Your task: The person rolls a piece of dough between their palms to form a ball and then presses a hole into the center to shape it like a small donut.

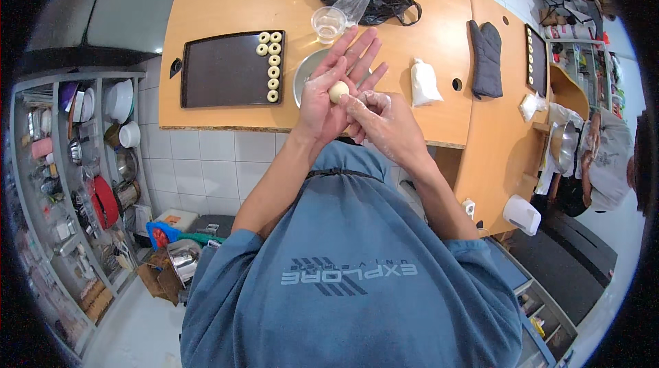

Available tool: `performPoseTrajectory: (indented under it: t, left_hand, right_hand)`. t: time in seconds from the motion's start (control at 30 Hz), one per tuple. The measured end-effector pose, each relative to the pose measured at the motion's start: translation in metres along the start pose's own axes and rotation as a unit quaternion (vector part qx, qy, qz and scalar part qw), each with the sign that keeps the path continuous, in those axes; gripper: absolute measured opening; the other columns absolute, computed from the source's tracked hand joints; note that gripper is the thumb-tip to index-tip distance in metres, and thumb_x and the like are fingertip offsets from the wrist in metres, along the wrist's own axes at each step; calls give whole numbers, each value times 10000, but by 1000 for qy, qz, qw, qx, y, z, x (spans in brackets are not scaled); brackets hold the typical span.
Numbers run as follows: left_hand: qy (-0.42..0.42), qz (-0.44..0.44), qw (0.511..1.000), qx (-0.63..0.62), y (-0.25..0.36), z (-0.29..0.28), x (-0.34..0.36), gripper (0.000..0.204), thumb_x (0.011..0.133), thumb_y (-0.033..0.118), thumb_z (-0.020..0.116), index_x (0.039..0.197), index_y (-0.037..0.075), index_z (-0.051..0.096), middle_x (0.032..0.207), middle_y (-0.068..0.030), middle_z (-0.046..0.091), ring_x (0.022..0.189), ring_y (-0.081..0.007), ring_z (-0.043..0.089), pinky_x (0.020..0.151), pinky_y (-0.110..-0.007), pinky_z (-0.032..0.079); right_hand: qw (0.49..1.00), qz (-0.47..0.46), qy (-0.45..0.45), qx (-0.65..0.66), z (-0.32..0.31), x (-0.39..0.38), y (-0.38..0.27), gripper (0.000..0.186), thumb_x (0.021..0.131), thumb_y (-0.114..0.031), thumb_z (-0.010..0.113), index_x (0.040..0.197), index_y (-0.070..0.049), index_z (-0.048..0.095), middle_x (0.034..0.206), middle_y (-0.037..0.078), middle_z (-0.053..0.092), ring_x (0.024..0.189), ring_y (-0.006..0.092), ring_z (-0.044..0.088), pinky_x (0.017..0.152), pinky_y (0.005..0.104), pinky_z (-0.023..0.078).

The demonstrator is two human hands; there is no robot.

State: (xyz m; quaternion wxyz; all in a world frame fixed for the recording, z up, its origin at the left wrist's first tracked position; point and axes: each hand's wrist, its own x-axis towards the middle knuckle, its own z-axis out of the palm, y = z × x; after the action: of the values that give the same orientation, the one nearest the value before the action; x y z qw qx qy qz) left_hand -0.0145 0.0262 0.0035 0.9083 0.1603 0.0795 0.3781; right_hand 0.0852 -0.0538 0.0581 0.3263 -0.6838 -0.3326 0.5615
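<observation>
A small round ball of pale dough [338, 90] lies on the upturned palm of my left hand [321, 95]. The left fingers stretch out and spread apart, pointing away from me. My right hand [390, 123] is dusted with flour, its fingers curled in a pinch and its thumb pressing the near side of the dough ball. Both hands are over the table's front edge, partly covering a round metal bowl [300, 79]. To the left, a dark baking tray [220, 73] carries several dough rings [274, 60] along its right side.
On the wooden table [233, 4] are a clear plastic cup [328, 23], a black plastic bag [388, 4], a bag of white powder [425, 82] and a dark oven mitt [487, 59]. A second tray [535, 59] stands far right, near another person [607, 162]. Shelves [75, 182] line the left.
</observation>
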Motion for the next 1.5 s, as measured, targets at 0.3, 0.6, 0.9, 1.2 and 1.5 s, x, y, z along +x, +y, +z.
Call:
performPoseTrajectory:
  t: [0.3, 0.6, 0.9, 1.2, 1.5]
  left_hand:
    - [-51, 2, 999, -15, 0, 0, 1, 564, 1022, 131, 363, 1558, 41, 209, 1610, -202, 231, 1500, -312, 233, 1222, -563, 212]
    - [-84, -17, 996, -21, 0, 3, 1, 569, 1071, 327, 306, 1549, 32, 217, 1559, -199, 350, 1464, -319, 318, 1222, -559, 211]
    - [-68, -15, 997, 37, 2, 2, 0, 582, 1065, 363, 329, 1534, 24, 269, 1509, -234, 415, 1422, -356, 383, 1220, -519, 230]
    - [-88, -54, 994, 34, 6, 1, -3, 588, 1063, 403, 327, 1516, 28, 328, 1485, -249, 443, 1399, -391, 410, 1162, -510, 340]
    - [-116, -57, 991, 14, 7, -5, -4, 599, 1062, 422, 314, 1497, 11, 358, 1459, -243, 478, 1373, -400, 444, 1161, -518, 341]
  right_hand:
    - [998, -32, 6, 62, -3, -3, 5, 394, 990, -361, 621, 838, 1, 652, 688, 33, 627, 606, 89, 600, 546, 226, 470]
    - [999, -21, 25, 32, -5, -3, -2, 433, 944, -370, 655, 820, 43, 690, 651, 74, 653, 602, 113, 617, 558, 273, 490]
    - [997, -30, 63, 17, -3, 4, 6, 433, 896, -356, 718, 738, 45, 673, 626, 79, 637, 579, 109, 586, 530, 280, 461]
    - [996, -19, 79, 46, 3, 6, 5, 377, 876, -284, 709, 685, 35, 646, 603, 106, 651, 551, 132, 624, 512, 291, 482]
    - [995, -36, 78, 50, 10, 8, 2, 328, 839, -218, 690, 662, 57, 672, 574, 121, 655, 521, 151, 644, 499, 296, 487]
